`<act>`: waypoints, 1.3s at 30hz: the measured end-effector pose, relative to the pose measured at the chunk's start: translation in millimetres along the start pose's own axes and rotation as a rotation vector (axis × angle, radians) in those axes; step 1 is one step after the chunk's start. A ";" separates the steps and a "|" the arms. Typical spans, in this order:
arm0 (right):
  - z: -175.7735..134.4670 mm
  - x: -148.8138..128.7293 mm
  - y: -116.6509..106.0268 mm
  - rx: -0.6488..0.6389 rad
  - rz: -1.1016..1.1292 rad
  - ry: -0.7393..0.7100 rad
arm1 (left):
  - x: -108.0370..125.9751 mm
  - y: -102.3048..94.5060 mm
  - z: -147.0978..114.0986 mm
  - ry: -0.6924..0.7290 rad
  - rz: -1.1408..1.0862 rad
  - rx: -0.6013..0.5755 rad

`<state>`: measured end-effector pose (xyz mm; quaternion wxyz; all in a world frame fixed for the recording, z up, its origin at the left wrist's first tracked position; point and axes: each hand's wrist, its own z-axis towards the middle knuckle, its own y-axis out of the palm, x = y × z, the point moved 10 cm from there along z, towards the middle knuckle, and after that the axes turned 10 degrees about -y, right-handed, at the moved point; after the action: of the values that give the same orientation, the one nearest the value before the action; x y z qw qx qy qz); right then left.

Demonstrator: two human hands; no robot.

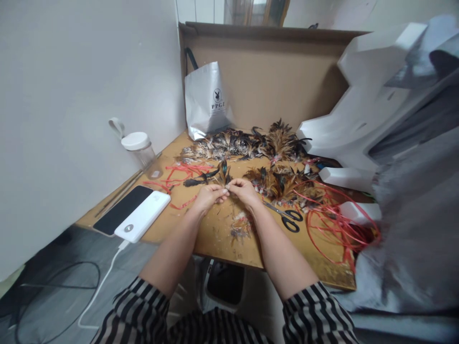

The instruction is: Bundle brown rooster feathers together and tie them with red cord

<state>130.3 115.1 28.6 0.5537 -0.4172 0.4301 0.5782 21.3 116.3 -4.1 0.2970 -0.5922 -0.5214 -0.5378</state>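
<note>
Over the middle of the wooden table (179,210), my left hand (211,197) and my right hand (243,191) meet with their fingertips pinched together. A small bunch of feathers (224,173), dark with a green sheen and brown edges, points up from between them. Both hands appear to grip its lower end; the exact hold of each is hidden by the fingers. Dark loose feathers (201,179) lie just left of the bunch. Right of my right hand rest scissors (287,217) with black handles and a brown feather pile (279,184).
Behind lies a long feather heap (233,143) before a silver bag (206,100). Red plastic strips (333,224) tangle at the right, beside white foam (358,105). At the left are a phone (124,210), a white power bank (143,217) and a lidded jar (139,148).
</note>
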 end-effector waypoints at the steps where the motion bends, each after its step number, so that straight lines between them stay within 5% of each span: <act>1: 0.0 0.7 0.1 0.000 0.004 0.007 | 1.3 0.0 -0.2 0.015 0.016 0.004; 13: -0.8 2.4 2.2 0.023 0.081 0.037 | 3.2 4.0 -0.9 0.060 0.039 -0.004; 16: 1.9 1.5 -12.1 0.090 0.024 0.038 | 3.7 -3.2 0.0 0.053 -0.012 0.038; 19: 6.1 -4.2 -38.0 0.168 -0.177 -0.028 | 5.0 -12.2 -0.1 0.041 -0.108 0.092; 22: 9.2 -3.1 -50.4 0.104 -0.426 -0.056 | 6.4 -16.9 -0.7 0.040 -0.176 0.119; 26: 6.6 6.2 -47.3 -0.063 -0.804 0.006 | 4.6 -17.7 -0.9 0.022 -0.225 0.123; 31: 0.5 8.0 -43.3 -0.086 -1.125 0.098 | 1.3 -16.0 -0.7 -0.008 -0.227 0.112; 34: 2.5 7.8 -34.8 -0.094 -1.031 0.031 | -0.7 -16.2 0.2 -0.021 -0.229 0.109; 39: 5.6 14.9 -35.9 0.001 -0.531 0.038 | -2.0 -17.5 1.7 -0.020 -0.241 0.109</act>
<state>165.6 125.2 14.6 0.6780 -0.5261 0.3163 0.4043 5.7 122.2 -10.1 0.2566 -0.5134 -0.6203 -0.5345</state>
